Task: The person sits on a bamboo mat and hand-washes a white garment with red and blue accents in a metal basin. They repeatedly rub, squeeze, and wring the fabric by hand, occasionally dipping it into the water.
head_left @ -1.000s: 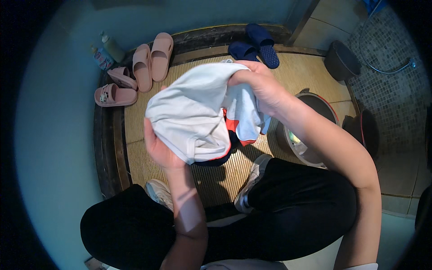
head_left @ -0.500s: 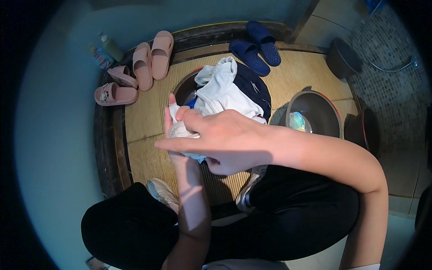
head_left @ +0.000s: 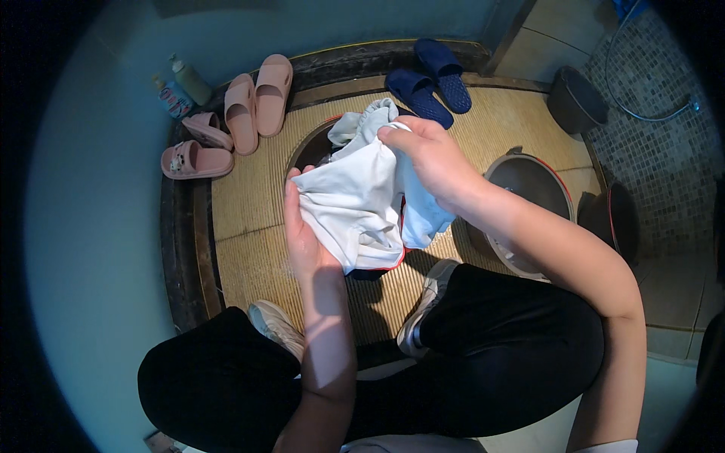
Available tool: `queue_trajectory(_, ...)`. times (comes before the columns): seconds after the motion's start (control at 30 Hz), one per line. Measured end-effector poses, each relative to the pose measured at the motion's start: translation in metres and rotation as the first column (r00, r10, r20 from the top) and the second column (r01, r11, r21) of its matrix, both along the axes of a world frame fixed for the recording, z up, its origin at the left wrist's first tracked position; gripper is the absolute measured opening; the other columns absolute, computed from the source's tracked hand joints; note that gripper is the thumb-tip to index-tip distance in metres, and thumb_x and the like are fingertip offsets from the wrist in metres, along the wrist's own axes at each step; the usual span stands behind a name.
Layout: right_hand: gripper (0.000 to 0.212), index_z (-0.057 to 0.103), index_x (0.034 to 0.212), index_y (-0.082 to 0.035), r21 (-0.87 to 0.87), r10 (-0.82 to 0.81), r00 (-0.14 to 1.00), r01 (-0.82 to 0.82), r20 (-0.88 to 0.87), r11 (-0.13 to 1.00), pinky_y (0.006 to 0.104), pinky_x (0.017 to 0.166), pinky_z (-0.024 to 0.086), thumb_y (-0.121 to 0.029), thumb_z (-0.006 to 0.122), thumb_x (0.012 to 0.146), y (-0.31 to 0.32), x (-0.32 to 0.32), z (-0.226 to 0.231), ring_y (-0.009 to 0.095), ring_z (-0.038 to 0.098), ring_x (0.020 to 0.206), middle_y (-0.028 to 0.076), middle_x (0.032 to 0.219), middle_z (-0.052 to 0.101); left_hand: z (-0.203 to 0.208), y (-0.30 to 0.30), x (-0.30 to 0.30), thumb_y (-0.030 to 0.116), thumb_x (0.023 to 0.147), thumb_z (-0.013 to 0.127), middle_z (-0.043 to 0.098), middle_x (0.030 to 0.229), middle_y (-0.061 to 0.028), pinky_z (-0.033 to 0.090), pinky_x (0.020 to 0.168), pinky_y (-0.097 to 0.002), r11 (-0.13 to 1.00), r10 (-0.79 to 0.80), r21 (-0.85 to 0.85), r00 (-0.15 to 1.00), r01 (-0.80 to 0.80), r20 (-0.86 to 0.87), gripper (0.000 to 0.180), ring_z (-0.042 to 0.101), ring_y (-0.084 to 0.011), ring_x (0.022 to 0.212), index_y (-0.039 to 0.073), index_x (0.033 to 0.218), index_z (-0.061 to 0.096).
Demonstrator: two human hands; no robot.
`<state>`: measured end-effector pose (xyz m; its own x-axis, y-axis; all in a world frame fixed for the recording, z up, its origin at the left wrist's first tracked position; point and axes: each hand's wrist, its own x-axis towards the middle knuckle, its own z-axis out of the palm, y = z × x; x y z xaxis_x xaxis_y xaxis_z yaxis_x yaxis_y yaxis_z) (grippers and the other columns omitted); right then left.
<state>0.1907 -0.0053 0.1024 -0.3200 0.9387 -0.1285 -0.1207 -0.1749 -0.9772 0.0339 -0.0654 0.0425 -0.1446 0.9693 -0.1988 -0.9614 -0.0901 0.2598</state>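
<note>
A thin white cloth garment (head_left: 347, 200) is spread between my two hands over the basin, with a pale blue part (head_left: 425, 215) hanging at its right. My left hand (head_left: 308, 238) holds its left edge; most of those fingers are hidden by the fabric. At the top right, my right hand (head_left: 440, 160) pinches the cloth between thumb and fingers. Behind it, a bunched light-coloured garment (head_left: 371, 119) lies in the dark basin (head_left: 304, 147), whose front is covered by the held cloth.
A grey bucket (head_left: 560, 177) stands right of the basin, partly behind my right forearm. Further right are dark buckets (head_left: 575, 98). Navy slippers (head_left: 423, 98), pink slippers (head_left: 240, 113) and bottles (head_left: 189, 79) line the wall. Ribbed matting (head_left: 245, 204) covers the floor.
The white cloth was bunched in my left hand under my right hand; now it is spread out. My right hand has moved up and right, gripping its upper edge.
</note>
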Motion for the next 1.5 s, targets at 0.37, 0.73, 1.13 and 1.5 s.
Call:
queue_trajectory(0.37,0.018,0.058,0.081,-0.003,0.722,0.325,0.808,-0.586,0.491,0.367,0.034,0.052,0.05,-0.021,0.056,0.081,-0.055,-0.052,-0.073,0.025,0.062,0.064,0.011,0.073,0.059,-0.042,0.036,0.001,0.041,0.097,0.039,0.049,0.072,-0.0001,0.043,0.062,-0.0261,0.585,-0.575,0.667,0.816,0.462,-0.062,0.032,0.049,-0.0113,0.068,0.013,0.095,0.054)
queue_trajectory(0.73,0.015,0.06,0.075,-0.009,0.726,-0.203,0.697,-0.662,0.688,0.188,0.037,0.047,0.046,-0.023,0.058,0.077,-0.053,-0.056,-0.024,0.025,0.059,0.058,0.01,0.061,0.056,-0.074,0.014,0.008,0.034,0.095,0.045,0.049,0.075,-0.0021,0.043,0.067,-0.0314,0.95,-0.253,0.199,0.967,0.242,0.031,0.025,0.048,-0.0163,0.066,0.011,0.087,0.052)
queue_trajectory(1.13,0.027,0.057,0.078,-0.004,0.639,-0.273,0.704,-0.323,0.655,0.698,0.0392,0.055,0.047,-0.028,0.052,0.09,-0.008,-0.026,-0.012,0.034,0.061,0.062,0.016,0.063,0.061,0.03,-0.01,0.013,0.027,0.091,0.049,0.053,0.074,-0.0016,0.048,0.068,-0.0275,0.957,-0.281,-0.156,0.924,0.246,-0.262,0.028,0.057,-0.0129,0.072,0.011,0.067,0.043)
queue_trajectory(1.5,0.039,0.051,0.103,-0.006,0.011,0.274,0.947,-0.279,0.171,0.96,0.0227,0.068,0.045,-0.026,0.073,0.078,0.0,-0.004,-0.003,0.008,0.054,0.078,0.002,0.083,0.057,0.016,-0.011,-0.007,0.015,0.079,0.068,0.059,0.101,-0.0079,0.045,0.081,-0.0276,0.952,-0.002,-0.014,-0.038,0.306,-0.999,0.04,0.057,-0.016,0.093,-0.001,0.113,0.055)
